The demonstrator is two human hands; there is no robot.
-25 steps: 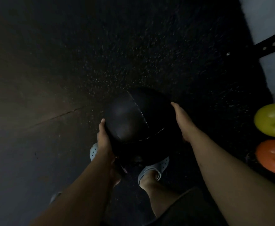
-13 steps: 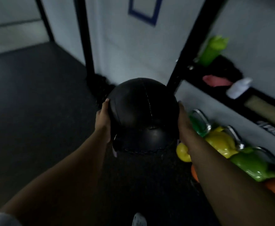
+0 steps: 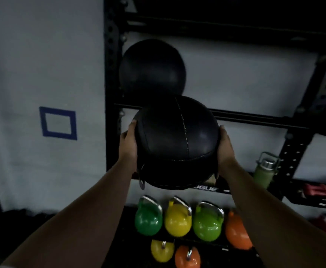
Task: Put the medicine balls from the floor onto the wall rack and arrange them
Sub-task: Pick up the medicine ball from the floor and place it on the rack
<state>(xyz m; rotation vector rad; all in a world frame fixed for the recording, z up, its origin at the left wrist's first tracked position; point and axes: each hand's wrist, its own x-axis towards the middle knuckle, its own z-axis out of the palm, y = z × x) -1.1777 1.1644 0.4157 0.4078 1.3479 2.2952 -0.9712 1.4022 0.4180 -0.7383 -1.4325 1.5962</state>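
Note:
A black stitched medicine ball is held up in front of the black wall rack. My left hand presses its left side and my right hand its right side. Just above it, a second black medicine ball rests on the rack's shelf rail against the left upright. The held ball overlaps the lower edge of that ball in view; whether they touch I cannot tell.
Green, yellow and orange kettlebells stand on the floor below the rack. A green bottle and red items sit on a lower shelf at right. A blue tape square marks the white wall at left.
The ball has gone from low over the dark floor up to rack height in both hands. My view has swung from the floor to the rack and the ball resting there.

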